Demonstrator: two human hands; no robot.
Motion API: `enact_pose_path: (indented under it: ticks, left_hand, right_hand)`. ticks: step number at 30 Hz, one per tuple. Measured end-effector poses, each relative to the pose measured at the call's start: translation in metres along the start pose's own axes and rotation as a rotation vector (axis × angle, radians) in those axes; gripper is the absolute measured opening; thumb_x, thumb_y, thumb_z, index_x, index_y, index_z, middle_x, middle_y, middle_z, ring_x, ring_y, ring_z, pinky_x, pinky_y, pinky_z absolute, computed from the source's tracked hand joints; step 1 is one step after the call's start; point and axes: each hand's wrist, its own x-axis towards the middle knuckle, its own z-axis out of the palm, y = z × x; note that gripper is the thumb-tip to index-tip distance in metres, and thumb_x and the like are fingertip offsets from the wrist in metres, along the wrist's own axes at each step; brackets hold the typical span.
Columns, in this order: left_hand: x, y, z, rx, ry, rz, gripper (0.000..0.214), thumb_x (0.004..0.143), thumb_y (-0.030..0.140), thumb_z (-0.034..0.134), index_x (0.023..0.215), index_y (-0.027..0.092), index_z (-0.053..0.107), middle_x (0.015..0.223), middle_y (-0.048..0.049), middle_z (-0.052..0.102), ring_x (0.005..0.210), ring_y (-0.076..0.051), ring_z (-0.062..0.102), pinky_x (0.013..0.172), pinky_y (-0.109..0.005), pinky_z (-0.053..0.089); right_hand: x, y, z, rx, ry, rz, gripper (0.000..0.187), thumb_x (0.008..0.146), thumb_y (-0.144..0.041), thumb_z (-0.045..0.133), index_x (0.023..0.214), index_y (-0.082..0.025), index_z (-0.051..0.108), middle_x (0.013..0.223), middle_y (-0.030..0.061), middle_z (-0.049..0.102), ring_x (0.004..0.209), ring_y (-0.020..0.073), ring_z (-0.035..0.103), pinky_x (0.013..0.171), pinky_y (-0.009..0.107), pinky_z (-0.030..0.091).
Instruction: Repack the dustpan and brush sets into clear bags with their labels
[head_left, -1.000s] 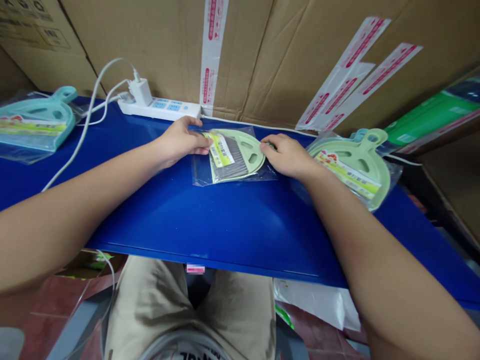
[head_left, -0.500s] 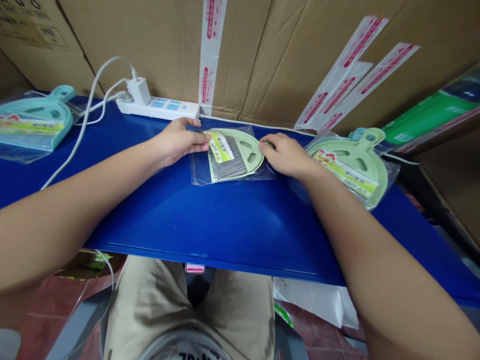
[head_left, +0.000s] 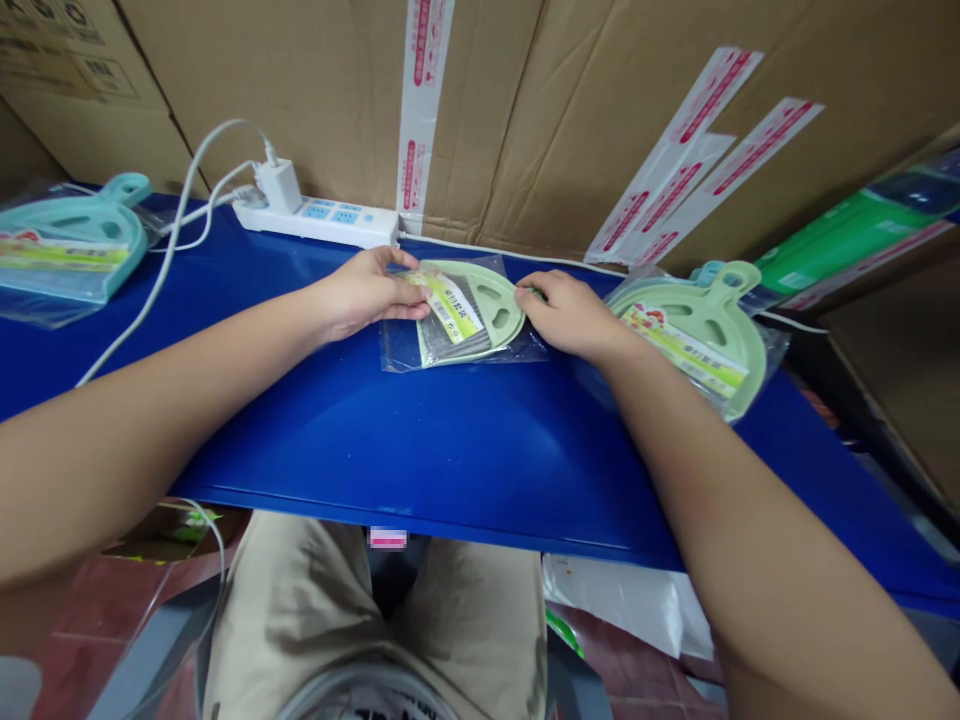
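A small pale green brush (head_left: 472, 310) with grey bristles and a yellow label lies in a clear plastic bag (head_left: 401, 345) on the blue table (head_left: 465, 450). My left hand (head_left: 367, 290) pinches the bag's left end, fingers closed on it. My right hand (head_left: 570, 312) grips the bag's right end at the brush handle, fingers curled. Both forearms reach in from the near corners.
A bagged pale green dustpan (head_left: 694, 330) lies to the right, a bagged teal dustpan (head_left: 71, 235) at the far left. A white power strip (head_left: 319, 218) with charger and cables sits by the cardboard boxes (head_left: 525, 110) at the back. Green packages (head_left: 855, 235) lean at the right.
The bagged brush has turned slightly between my hands, its label now more slanted. Both hands stayed at the bag's ends.
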Motion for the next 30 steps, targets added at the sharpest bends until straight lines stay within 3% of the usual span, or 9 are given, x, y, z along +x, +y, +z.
enact_pose_path:
  ticks: [7,12,15,21,25,30]
  left_hand:
    - [-0.002,0.002,-0.002,0.079,-0.07,-0.015,0.049,0.09,-0.017,0.071,0.13,0.011,0.068,0.073,-0.0032,0.075,0.059,-0.015,0.075,0.061,-0.022,0.065]
    - [-0.004,0.001,-0.002,0.148,-0.115,-0.001,0.088,0.081,-0.02,0.077,0.162,0.009,0.055,0.072,-0.0028,0.075,0.051,-0.018,0.073,0.057,-0.024,0.063]
    - [-0.002,-0.003,0.0,0.133,-0.122,0.034,0.106,0.073,-0.022,0.081,0.168,0.015,0.052,0.076,0.0002,0.073,0.055,-0.018,0.075,0.064,-0.027,0.066]
    - [0.004,-0.009,0.003,0.248,-0.045,0.169,0.1,0.076,-0.016,0.084,0.164,0.018,0.052,0.079,0.0022,0.069,0.076,-0.021,0.08,0.076,-0.03,0.068]
    - [0.004,-0.009,0.005,0.392,-0.028,0.215,0.09,0.078,-0.008,0.088,0.157,0.019,0.056,0.078,0.0021,0.068,0.073,-0.02,0.077,0.068,-0.025,0.063]
    - [0.004,-0.011,0.008,0.376,0.001,0.231,0.086,0.073,-0.007,0.09,0.151,0.016,0.061,0.075,0.0023,0.069,0.058,-0.013,0.063,0.056,-0.02,0.051]
  right_hand:
    - [-0.001,-0.004,-0.003,-0.025,-0.023,0.008,0.031,0.107,-0.029,0.056,0.118,-0.02,0.083,0.131,0.0179,0.08,0.129,0.0353,0.073,0.116,0.047,0.054]
    - [0.0,-0.002,-0.003,-0.009,-0.01,-0.008,0.028,0.106,-0.031,0.057,0.113,-0.023,0.083,0.129,0.0167,0.081,0.127,0.0359,0.073,0.115,0.048,0.055]
    - [-0.001,-0.002,-0.003,-0.011,-0.015,-0.003,0.029,0.106,-0.031,0.057,0.114,-0.023,0.084,0.131,0.0172,0.081,0.129,0.0371,0.073,0.116,0.049,0.055]
    - [0.0,0.001,-0.001,-0.001,-0.005,-0.017,0.028,0.106,-0.032,0.057,0.113,-0.024,0.083,0.128,0.0163,0.081,0.127,0.0358,0.073,0.115,0.048,0.056]
    - [0.0,0.0,-0.002,-0.013,-0.01,-0.013,0.03,0.107,-0.031,0.056,0.115,-0.023,0.083,0.13,0.0177,0.08,0.128,0.0365,0.073,0.116,0.049,0.055]
    - [-0.001,-0.004,-0.003,-0.022,-0.022,0.007,0.031,0.107,-0.029,0.056,0.118,-0.021,0.084,0.131,0.0189,0.08,0.13,0.0362,0.073,0.117,0.048,0.054]
